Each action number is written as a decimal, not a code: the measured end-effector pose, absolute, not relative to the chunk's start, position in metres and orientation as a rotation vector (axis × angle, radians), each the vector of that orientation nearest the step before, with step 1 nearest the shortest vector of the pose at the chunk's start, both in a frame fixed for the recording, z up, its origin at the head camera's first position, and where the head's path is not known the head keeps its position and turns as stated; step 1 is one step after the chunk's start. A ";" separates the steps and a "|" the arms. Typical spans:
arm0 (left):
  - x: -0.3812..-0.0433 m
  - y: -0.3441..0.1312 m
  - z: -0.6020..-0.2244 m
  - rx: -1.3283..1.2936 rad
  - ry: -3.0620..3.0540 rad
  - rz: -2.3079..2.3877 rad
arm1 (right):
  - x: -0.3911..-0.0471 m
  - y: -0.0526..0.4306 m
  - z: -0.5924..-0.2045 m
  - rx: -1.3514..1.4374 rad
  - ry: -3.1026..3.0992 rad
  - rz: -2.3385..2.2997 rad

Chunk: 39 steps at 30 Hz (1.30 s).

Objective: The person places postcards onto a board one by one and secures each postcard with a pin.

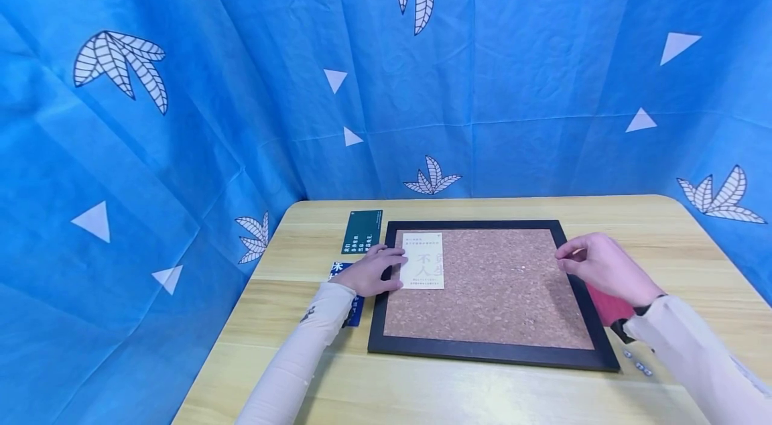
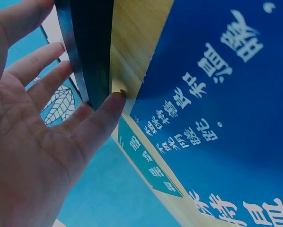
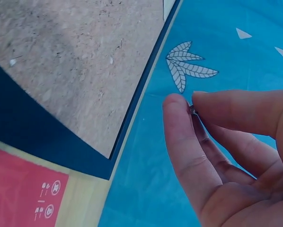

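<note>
A black-framed cork board (image 1: 494,297) lies on the table, and a cream card (image 1: 422,271) with printed characters sits on its left side. My left hand (image 1: 375,271) reaches over the left frame edge, its fingertips touching the card. In the left wrist view the fingers of that hand (image 2: 42,127) are spread along the black frame (image 2: 87,42). Above the board's right edge, my right hand (image 1: 609,267) pinches something tiny. The right wrist view shows it as a small shiny pushpin (image 3: 193,109) between the thumb and fingertip, mostly hidden.
Left of the board lie a green card (image 1: 362,227) and a blue card (image 1: 354,314), the latter partly under my left arm. A red card (image 1: 606,308) lies to the right, with several small pushpins (image 1: 639,365) near it. A blue patterned curtain (image 1: 386,76) hangs behind the table.
</note>
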<state>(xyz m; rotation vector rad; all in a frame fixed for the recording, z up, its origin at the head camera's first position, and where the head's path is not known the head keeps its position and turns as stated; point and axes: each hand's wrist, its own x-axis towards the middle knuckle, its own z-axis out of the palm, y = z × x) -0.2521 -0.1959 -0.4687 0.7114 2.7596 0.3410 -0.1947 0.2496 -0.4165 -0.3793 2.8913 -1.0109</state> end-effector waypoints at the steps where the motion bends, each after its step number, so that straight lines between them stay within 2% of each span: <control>1: -0.252 -0.196 -0.469 0.710 2.759 0.342 | -0.196 0.249 -0.417 -0.384 2.896 -1.016; 20: -0.253 -0.196 -0.470 0.696 2.755 0.314 | -0.222 0.224 -0.403 -0.445 2.887 -1.044; 39: -0.252 -0.197 -0.470 0.696 2.753 0.306 | -0.259 0.176 -0.393 -0.559 2.819 -1.120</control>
